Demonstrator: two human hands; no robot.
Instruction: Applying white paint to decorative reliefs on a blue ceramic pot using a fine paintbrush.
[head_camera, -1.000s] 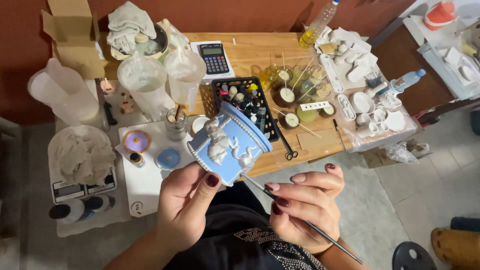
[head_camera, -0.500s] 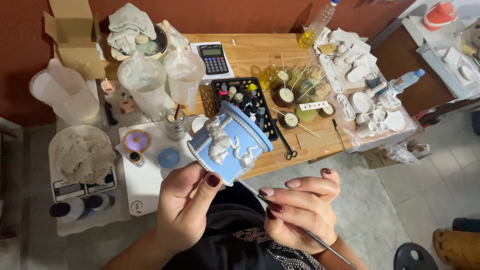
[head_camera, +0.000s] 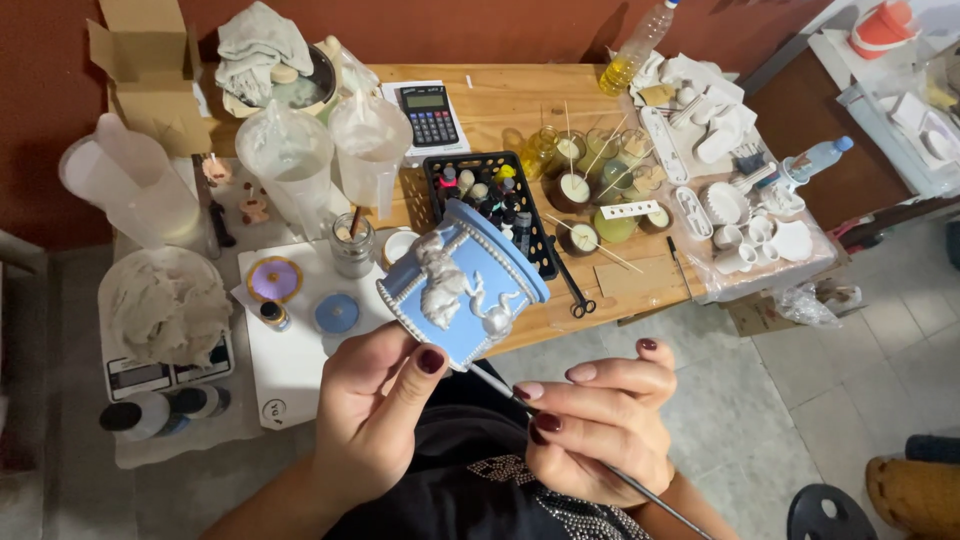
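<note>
My left hand (head_camera: 375, 415) holds a blue cylindrical box (head_camera: 462, 285) with white raised figures and a beaded white rim, tilted on its side above my lap. My right hand (head_camera: 600, 415) grips a thin paintbrush (head_camera: 495, 385) like a pen, its tip touching the lower edge of the box. The brush's long handle runs back down to the right past my wrist.
A wooden table (head_camera: 510, 100) holds a calculator (head_camera: 428, 112), a black crate of paint bottles (head_camera: 495, 195), scissors (head_camera: 572, 290), jars with sticks, white moulds and plastic bottles. To the left stand plastic jugs (head_camera: 125, 190), a scale with a bowl (head_camera: 165, 305) and a white board with lids.
My right hand has shifted slightly, keeping the brush tip at the box's lower edge. The box stays in my left hand at much the same tilt.
</note>
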